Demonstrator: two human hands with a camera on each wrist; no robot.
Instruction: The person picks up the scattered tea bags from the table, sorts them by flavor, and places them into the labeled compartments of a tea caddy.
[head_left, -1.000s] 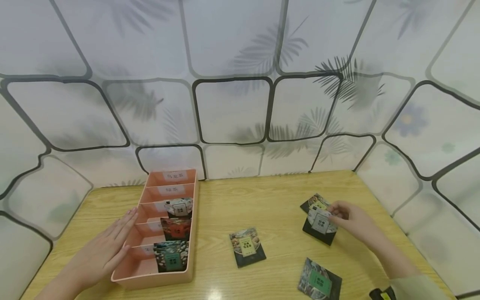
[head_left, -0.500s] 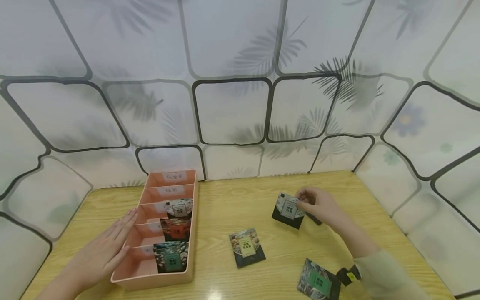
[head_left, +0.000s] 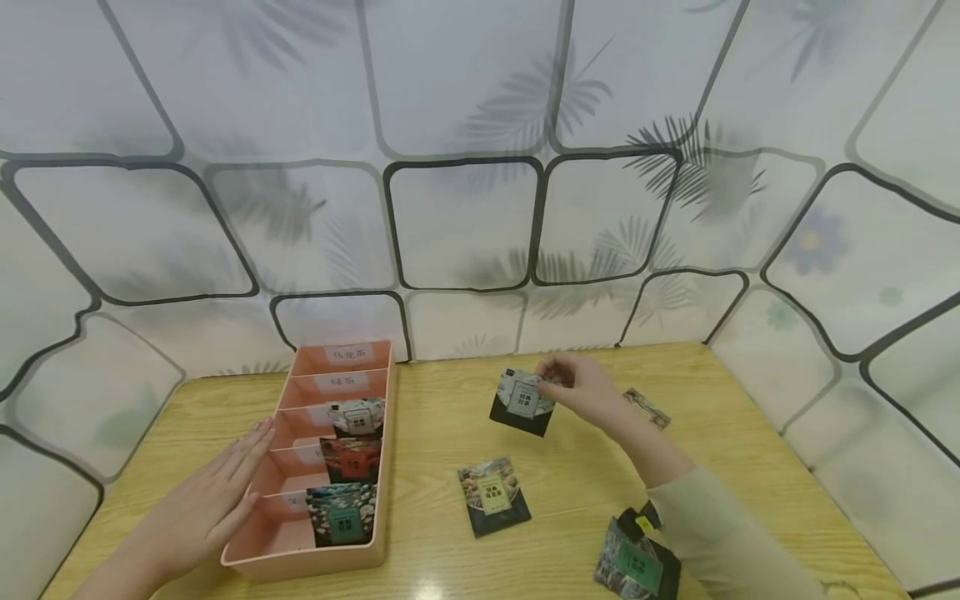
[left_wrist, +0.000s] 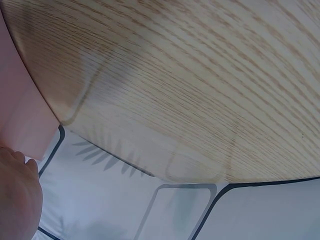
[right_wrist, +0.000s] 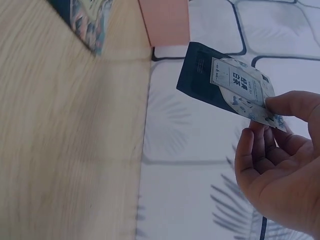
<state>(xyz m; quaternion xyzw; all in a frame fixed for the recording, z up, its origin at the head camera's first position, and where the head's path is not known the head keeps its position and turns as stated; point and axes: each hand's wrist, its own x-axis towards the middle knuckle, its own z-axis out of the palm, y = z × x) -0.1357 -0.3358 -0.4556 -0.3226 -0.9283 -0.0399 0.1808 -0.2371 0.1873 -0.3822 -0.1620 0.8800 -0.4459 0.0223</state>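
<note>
My right hand (head_left: 588,390) pinches a white-and-black tea sachet (head_left: 522,402) by its right edge above the table; in the right wrist view, thumb and fingertips grip a corner of the sachet (right_wrist: 225,82). At the left, my left hand (head_left: 198,500) lies with straight fingers against the side of a pink divided box (head_left: 381,500). Sachets stand in its three nearer compartments: a green-labelled one (head_left: 342,514) in front, a red one (head_left: 351,460) behind it, then a white one (head_left: 358,417). The two far compartments hold paper labels with handwriting.
A yellow-labelled sachet (head_left: 494,497) lies mid-table, right of the box. Nearer the front right lies a green-labelled sachet (head_left: 637,560), partly under the wrist strap. Another sachet (head_left: 647,408) shows behind the right forearm. Patterned cloth walls (head_left: 465,225) enclose the table's back and sides.
My right hand has lifted the white sachet off the right-hand pile and carried it leftward over the table. My left hand stays at the box.
</note>
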